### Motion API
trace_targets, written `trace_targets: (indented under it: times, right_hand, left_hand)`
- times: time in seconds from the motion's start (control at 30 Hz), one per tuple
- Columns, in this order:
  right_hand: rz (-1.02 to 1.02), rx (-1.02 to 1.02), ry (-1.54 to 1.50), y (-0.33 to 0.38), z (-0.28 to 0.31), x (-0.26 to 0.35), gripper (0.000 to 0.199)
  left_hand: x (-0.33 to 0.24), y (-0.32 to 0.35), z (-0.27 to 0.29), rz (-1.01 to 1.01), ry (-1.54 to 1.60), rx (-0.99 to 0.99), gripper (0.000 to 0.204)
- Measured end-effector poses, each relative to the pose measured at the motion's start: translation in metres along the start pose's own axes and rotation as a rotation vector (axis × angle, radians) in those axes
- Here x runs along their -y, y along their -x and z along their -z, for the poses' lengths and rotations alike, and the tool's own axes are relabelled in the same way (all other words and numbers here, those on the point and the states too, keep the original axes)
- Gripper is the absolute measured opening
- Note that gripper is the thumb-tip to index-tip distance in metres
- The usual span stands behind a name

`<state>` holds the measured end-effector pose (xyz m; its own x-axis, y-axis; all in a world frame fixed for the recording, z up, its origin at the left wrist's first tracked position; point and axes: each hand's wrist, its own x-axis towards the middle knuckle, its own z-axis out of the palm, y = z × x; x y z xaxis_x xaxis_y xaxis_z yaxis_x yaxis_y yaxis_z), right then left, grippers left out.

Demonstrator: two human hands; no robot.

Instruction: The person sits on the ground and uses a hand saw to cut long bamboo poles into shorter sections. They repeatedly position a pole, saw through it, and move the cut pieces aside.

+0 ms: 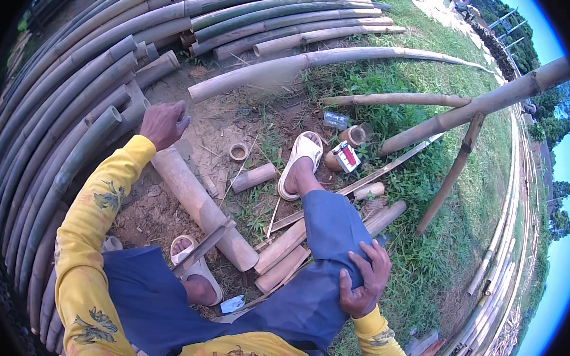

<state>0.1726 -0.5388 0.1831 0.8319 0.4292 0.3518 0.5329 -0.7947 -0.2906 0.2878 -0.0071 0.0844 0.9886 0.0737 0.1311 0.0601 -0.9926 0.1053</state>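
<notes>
Seated person at centre. Left hand [163, 123] at 11 o'clock, on the upper end of a short bamboo section [202, 205] lying between the feet. Right hand [361, 282] at 5 o'clock, on the right knee. Stacked bamboo poles [60, 118] curve from 8 to 12 o'clock. Bamboo cups [353, 136] beyond the right foot at 1 o'clock; bamboo trestle [472, 111] at 2 o'clock.

Stacked bamboo poles [75, 93], a bamboo ring [238, 151], and grass [424, 252].
</notes>
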Motion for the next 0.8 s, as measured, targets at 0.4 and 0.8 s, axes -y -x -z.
trace_targets:
  times: [0.4,0.8]
  right_hand:
    - [-0.200,0.207,-0.108,-0.006,0.002,-0.016,0.042]
    - [-0.179,0.168,-0.023,-0.007,0.005,0.006,0.043]
  left_hand:
    - [-0.012,-0.217,-0.185,0.214,-0.065,0.030,0.073]
    - [-0.062,-0.113,-0.028,0.151,0.293,0.407,0.064]
